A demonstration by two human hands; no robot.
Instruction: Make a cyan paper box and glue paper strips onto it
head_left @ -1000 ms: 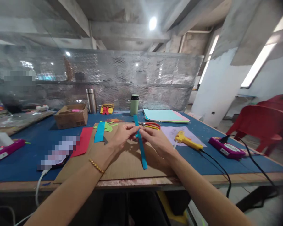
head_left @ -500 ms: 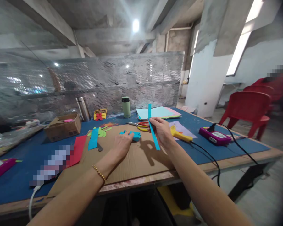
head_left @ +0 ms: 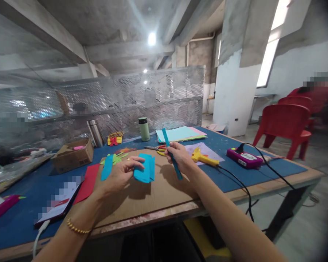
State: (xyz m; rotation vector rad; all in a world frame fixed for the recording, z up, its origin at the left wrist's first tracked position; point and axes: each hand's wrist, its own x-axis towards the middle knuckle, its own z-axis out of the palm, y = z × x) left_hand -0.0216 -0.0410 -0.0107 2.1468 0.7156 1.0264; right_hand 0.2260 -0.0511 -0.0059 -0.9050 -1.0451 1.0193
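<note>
My left hand (head_left: 127, 173) grips a small folded blue paper piece (head_left: 144, 169) by its left side, lifted a little above the brown cardboard (head_left: 120, 203). Between the thumb and fingers of my right hand (head_left: 178, 154) is a long blue paper strip (head_left: 175, 163), slanting with its upper end away from me. Another blue paper piece (head_left: 107, 167) lies left of my left hand, partly over green paper cutouts (head_left: 117, 158). A red paper sheet (head_left: 88, 182) rests at the cardboard's left edge.
Beyond my right hand lie pliers (head_left: 153, 147) and a yellow glue gun (head_left: 205, 158) with a black cable. A purple power box (head_left: 244, 158), green bottle (head_left: 144, 130), steel flask (head_left: 95, 134), cardboard box (head_left: 73, 156), phone (head_left: 60, 203) and stacked coloured paper (head_left: 180, 134) stand or lie around.
My left hand has picked up the folded blue piece from the cardboard and drawn it left and nearer, turning it. My right hand still holds the strip, now tilted more.
</note>
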